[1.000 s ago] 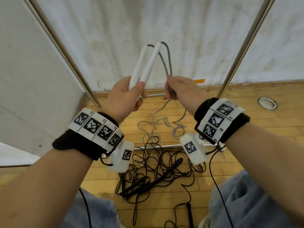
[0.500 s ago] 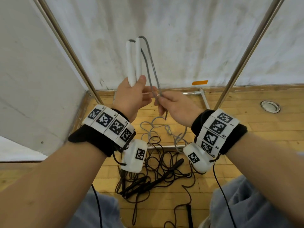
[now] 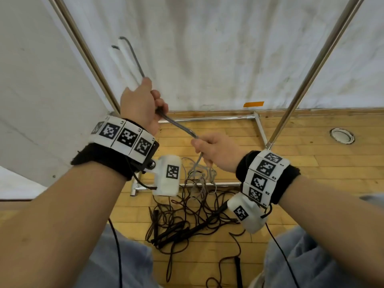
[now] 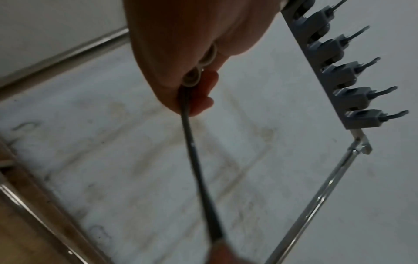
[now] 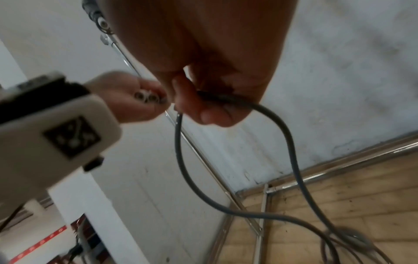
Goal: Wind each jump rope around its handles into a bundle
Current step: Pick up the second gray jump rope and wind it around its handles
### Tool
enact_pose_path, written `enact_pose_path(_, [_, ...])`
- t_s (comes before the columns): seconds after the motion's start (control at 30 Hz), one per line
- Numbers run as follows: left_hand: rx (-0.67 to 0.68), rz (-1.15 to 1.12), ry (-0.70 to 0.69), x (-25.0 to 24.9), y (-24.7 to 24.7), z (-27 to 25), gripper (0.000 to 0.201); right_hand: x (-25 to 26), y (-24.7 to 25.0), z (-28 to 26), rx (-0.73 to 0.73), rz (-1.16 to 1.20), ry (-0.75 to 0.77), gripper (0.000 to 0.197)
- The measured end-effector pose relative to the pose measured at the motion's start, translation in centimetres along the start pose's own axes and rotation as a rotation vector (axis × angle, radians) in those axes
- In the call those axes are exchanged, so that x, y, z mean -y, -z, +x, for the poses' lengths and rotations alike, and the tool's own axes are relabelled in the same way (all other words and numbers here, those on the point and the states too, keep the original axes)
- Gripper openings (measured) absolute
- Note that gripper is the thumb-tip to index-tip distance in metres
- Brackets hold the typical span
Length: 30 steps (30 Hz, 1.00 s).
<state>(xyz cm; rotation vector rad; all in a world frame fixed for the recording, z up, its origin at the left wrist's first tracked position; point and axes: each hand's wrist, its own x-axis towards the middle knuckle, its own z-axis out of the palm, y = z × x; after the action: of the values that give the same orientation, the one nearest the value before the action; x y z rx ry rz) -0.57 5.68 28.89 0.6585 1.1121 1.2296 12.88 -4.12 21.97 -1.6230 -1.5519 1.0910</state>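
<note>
Overhead, left hand [image 3: 141,104] grips white handles [image 3: 124,63]; right hand [image 3: 218,152] pinches taut grey rope [image 3: 176,124].

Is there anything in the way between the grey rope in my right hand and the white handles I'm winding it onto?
Nothing visible. The grey rope runs taut from the right hand to the white handles gripped in the left hand, through open air.

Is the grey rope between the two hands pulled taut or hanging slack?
Taut: the grey rope runs straight from the left hand to the right hand; below that it droops in loose loops.
</note>
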Motion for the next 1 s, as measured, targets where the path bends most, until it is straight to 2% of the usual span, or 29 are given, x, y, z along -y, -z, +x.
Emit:
enact_pose_path(0.07, [-0.05,0.003,-0.06,0.2,0.5,0.3,0.038,0.3,0.8,0.2,-0.047,-0.034,0.039,0.035])
enact_pose_path(0.13, [-0.077,0.073,-0.163,0.5,0.7,0.3,0.018,0.8,1.1,0.3,-0.048,0.004,0.045,0.038])
enact_pose_path(0.17, [-0.096,0.12,-0.227,0.6,0.8,0.4,0.016,0.9,1.1,0.3,-0.032,0.055,0.046,0.036])
enact_pose_path(0.23, [-0.141,0.253,-0.322,0.5,1.4,1.0,0.033,1.1,1.0,0.4,-0.024,0.068,0.044,0.03])
enact_pose_path(0.3, [-0.174,0.467,-0.397,0.4,2.4,1.8,0.04,1.1,1.3,0.4,-0.035,-0.122,0.061,0.029])
enact_pose_path(0.37, [-0.164,0.795,-0.528,0.6,3.5,2.2,0.031,1.3,2.0,0.3,-0.05,-0.376,0.079,0.039])
enact_pose_path(0.43, [-0.16,1.129,-0.649,1.1,4.5,2.5,0.025,1.5,2.9,0.1,-0.049,-0.428,0.078,0.046])
enact_pose_path(0.5, [-0.113,1.365,-0.638,1.4,5.1,2.5,0.023,1.6,3.5,0.0,-0.096,-0.359,0.118,0.045])
enact_pose_path(0.6, [0.015,1.611,-0.526,2.2,5.6,2.7,0.03,1.8,4.4,0.2,-0.223,-0.285,0.17,0.031])
enact_pose_path(0.77, [0.301,1.652,-0.425,3.4,4.7,1.7,0.068,1.6,5.2,0.5,-0.401,-0.281,0.239,0.023])
enact_pose_path(0.83, [0.389,1.751,-0.44,3.9,4.3,1.0,0.074,1.7,5.2,0.6,-0.427,-0.268,0.265,0.021])
enact_pose_path(0.9, [0.418,1.903,-0.492,4.5,4.0,0.4,0.064,1.7,5.2,0.5,-0.445,-0.253,0.306,0.022])
enact_pose_path(1.0, [0.407,2.002,-0.474,5.0,3.4,-0.3,0.026,2.0,5.2,0.5,-0.477,-0.252,0.352,0.022])
